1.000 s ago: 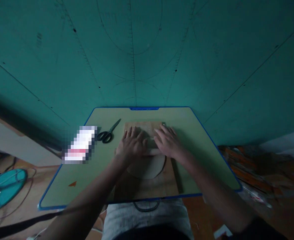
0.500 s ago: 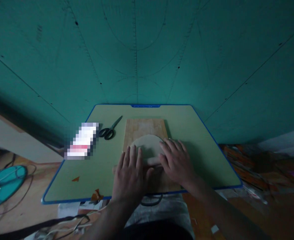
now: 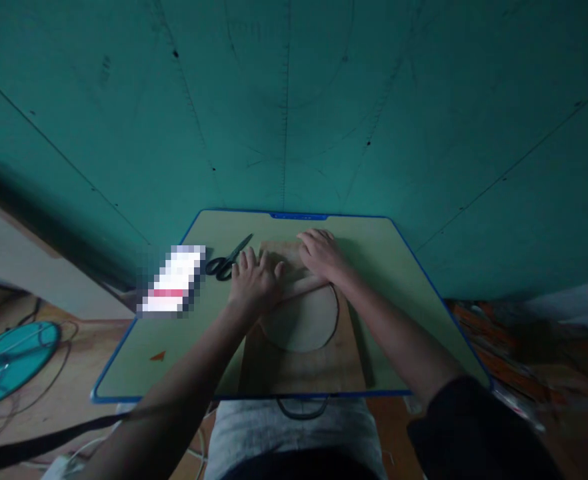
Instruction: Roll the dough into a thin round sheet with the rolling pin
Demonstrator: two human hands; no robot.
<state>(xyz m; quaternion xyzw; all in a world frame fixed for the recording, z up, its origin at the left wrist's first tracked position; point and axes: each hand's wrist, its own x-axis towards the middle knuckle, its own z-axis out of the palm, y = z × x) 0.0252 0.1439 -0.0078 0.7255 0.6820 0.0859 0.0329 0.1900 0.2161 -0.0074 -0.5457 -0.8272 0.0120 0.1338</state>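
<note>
A pale wooden rolling pin [image 3: 303, 287] lies slightly aslant across the far part of a wooden board [image 3: 299, 373]. My left hand [image 3: 255, 283] rests on the pin's left end, fingers spread and stretched forward. On the right end lies my right hand [image 3: 320, 253], a bit farther off, its fingers extended over the pin rather than wrapped round it. Just on the near side of the pin is a flat, round sheet of dough [image 3: 304, 323], pale and thin. Both pin ends are hidden under my hands. Black-handled scissors [image 3: 220, 268] lie close to my left fingertips.
The board lies on a pale table [image 3: 404, 293] with a blue rim, against a green wall [image 3: 294, 120]. A blurred-out bright rectangle [image 3: 174, 280] is at the table's left. A small orange scrap [image 3: 158, 357] lies near the front left. Cables run across the floor.
Both hands have moved away from me with the rolling pin, from the near part of the dough to beyond its far edge. More of the dough and the near board now shows.
</note>
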